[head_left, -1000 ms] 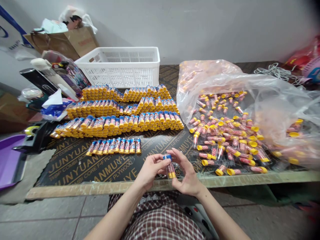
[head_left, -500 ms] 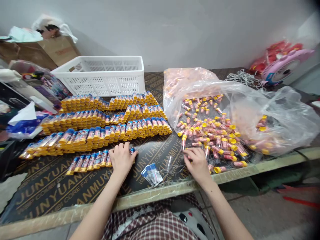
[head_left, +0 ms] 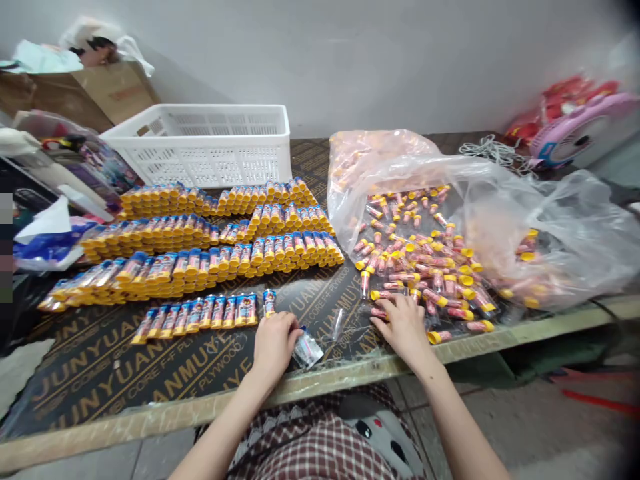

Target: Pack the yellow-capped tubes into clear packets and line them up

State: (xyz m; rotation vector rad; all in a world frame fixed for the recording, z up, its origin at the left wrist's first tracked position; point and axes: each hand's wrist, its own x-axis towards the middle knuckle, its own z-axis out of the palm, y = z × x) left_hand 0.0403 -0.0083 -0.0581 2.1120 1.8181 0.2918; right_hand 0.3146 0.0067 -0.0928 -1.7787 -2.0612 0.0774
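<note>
My left hand [head_left: 276,339] reaches over the left edge of a small pile of clear and blue wrappers [head_left: 307,349], its fingers bent; what they hold, if anything, is hidden. Just above it lies a single blue-and-yellow tube [head_left: 269,303], at the right end of a front row of labelled tubes [head_left: 195,313]. My right hand [head_left: 403,327] rests at the near left edge of the loose pink tubes with yellow caps [head_left: 440,273], fingers curved over some of them. Between the hands lies an empty clear tube [head_left: 338,324].
Stacked rows of labelled tubes [head_left: 165,267] fill the table's left side, before a white plastic basket [head_left: 210,157]. A clear plastic bag [head_left: 560,220] surrounds the loose tubes. At the back right stand a pink fan [head_left: 575,137] and a white cable [head_left: 495,153].
My left hand has moved right and nearer me, from the front row to the wrappers, uncovering the row's right end. My right hand has shifted slightly right.
</note>
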